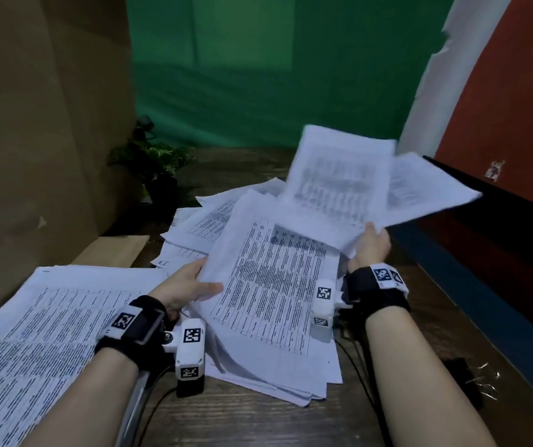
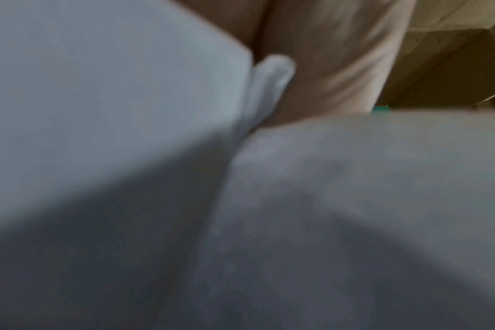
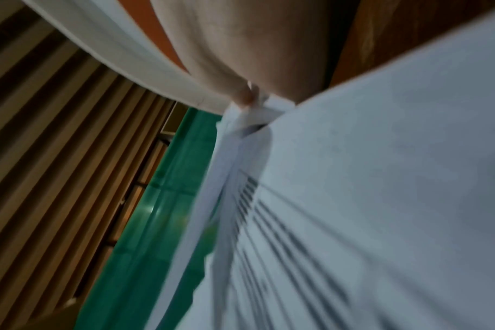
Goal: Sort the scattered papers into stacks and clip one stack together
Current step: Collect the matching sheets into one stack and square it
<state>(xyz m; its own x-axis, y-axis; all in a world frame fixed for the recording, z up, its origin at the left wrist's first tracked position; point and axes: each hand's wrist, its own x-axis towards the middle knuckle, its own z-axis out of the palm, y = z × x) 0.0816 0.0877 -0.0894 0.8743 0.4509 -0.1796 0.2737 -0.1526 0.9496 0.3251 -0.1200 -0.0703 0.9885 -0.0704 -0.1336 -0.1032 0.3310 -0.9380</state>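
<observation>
green cloth hangs behind the dark wooden table [image 1: 252, 414], where printed papers lie loose. the right hand [image 1: 370, 245] pinches a few sheets [image 1: 339, 179] by their near edge and holds them up, their length fanning away and rightward. the left hand [image 1: 188, 282] curls round the left edge of the middle pile [image 1: 271, 304], thumb on top. a tidier stack [image 1: 33, 324] lies farther left, nearer the left hand, so i'd guess the lifted sheets must cross leftward. the clips [image 1: 484, 382] lie by the right forearm.
</observation>
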